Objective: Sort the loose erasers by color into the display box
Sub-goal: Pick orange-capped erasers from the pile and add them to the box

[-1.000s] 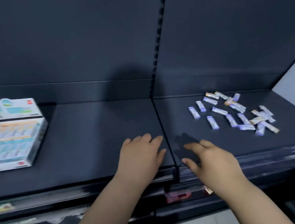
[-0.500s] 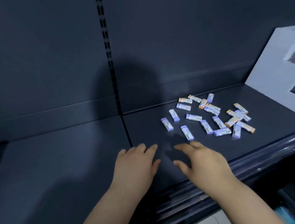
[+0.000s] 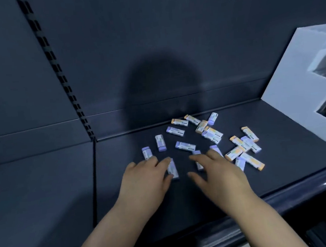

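You look to be starting the first pick: left hand (image 3: pixel 143 181) and right hand (image 3: pixel 221 177) hover, fingers spread and empty, over the loose erasers (image 3: pixel 185 146) scattered on the shelf (image 3: pixel 288 162), so next pinch the purple eraser (image 3: pixel 172 169) by your left fingertips; the display box is out of view.

White printed sleeves wrap both the purple-tipped erasers (image 3: pixel 160 143) and the orange-tipped erasers (image 3: pixel 249 134), set against a dark navy-grey shelf (image 3: pixel 288 164) with a matching back panel (image 3: pixel 170 35), a black-holed slotted strip (image 3: pixel 56 67) at ten o'clock and a white board (image 3: pixel 292 97) at two o'clock.
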The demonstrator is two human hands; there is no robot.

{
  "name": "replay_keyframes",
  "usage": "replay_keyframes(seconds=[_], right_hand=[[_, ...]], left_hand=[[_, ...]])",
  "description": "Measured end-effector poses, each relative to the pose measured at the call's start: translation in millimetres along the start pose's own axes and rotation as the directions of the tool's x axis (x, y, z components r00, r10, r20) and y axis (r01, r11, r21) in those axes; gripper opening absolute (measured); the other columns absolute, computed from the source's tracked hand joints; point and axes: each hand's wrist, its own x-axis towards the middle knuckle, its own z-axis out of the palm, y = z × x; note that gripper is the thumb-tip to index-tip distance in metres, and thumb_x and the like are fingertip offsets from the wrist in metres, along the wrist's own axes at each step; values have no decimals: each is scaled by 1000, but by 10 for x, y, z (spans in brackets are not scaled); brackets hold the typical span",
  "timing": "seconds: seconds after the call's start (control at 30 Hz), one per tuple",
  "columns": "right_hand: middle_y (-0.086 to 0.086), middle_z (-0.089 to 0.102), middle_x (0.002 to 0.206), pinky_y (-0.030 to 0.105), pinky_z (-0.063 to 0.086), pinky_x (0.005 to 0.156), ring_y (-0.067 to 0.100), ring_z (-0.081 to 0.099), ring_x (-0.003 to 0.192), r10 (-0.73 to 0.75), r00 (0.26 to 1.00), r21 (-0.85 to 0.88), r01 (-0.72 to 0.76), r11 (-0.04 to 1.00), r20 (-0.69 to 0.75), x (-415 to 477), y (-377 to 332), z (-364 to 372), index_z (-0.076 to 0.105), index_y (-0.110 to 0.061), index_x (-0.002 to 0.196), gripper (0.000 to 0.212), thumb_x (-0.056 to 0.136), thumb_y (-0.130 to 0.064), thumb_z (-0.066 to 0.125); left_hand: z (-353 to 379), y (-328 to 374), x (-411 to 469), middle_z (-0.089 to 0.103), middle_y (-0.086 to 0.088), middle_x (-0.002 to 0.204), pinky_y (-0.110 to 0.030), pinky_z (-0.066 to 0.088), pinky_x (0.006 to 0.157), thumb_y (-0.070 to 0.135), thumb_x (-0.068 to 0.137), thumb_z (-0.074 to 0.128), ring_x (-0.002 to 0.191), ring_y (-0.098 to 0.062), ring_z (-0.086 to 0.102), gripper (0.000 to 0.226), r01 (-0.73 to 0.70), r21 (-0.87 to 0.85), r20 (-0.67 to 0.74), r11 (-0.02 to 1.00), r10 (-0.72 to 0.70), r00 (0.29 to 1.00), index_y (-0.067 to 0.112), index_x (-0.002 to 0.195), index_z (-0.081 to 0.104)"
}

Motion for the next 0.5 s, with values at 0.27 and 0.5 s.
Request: replay_keyframes(seconds=[0.27,0.5], right_hand=[[-9,44,119,27,42,74,13,56,101,-109,994,-36,110,993,16,631,1079,-396,42,-38,133,43,92,-48,47],[-7,42,123,29,46,76,15,58,102,-243,954,-17,250,968,176,1104,1476,-397,41,-39,133,43,91,-44,50]], left_hand=[[280,753,627,66,3,72,-30,47,52,38,56,84,57,-21,64,46,73,40,-33,997,-71,997,22,98,73],[379,1052,791,67,1,76,-33,47,53,40,66,74,59,-22,65,42,184,89,-25,979,-182,983,23,104,71]])
